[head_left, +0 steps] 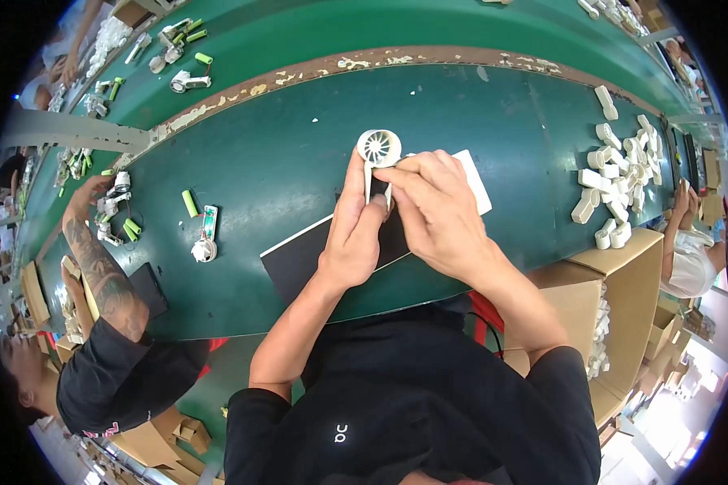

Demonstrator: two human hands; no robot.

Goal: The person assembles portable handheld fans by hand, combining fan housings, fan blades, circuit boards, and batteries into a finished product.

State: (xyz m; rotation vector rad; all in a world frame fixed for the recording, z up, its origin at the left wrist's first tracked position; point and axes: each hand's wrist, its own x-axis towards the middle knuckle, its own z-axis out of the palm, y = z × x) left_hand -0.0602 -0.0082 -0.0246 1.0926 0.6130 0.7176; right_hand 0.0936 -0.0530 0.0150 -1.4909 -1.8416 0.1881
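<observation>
Over a black flat pad (295, 257) on the green table, my left hand (353, 228) grips a white handheld-fan housing (379, 149). Its round end with radial blades points away from me, and its narrow handle part lies between my fingers. My right hand (438, 200) is closed at the handle just below the round end, thumb and fingers pinched together. Whatever small piece that pinch may hold is hidden. Left of my hands lie a fan part with a green circuit board (209, 222) and a light-green battery cell (189, 203).
Many white housings (615, 174) are piled at the right, beside an open cardboard box (623, 315). A co-worker's tattooed arm (97, 250) reaches among fan parts at the left. A white sheet (475, 182) lies beyond my right hand. Behind the table's worn edge runs a green belt (299, 36).
</observation>
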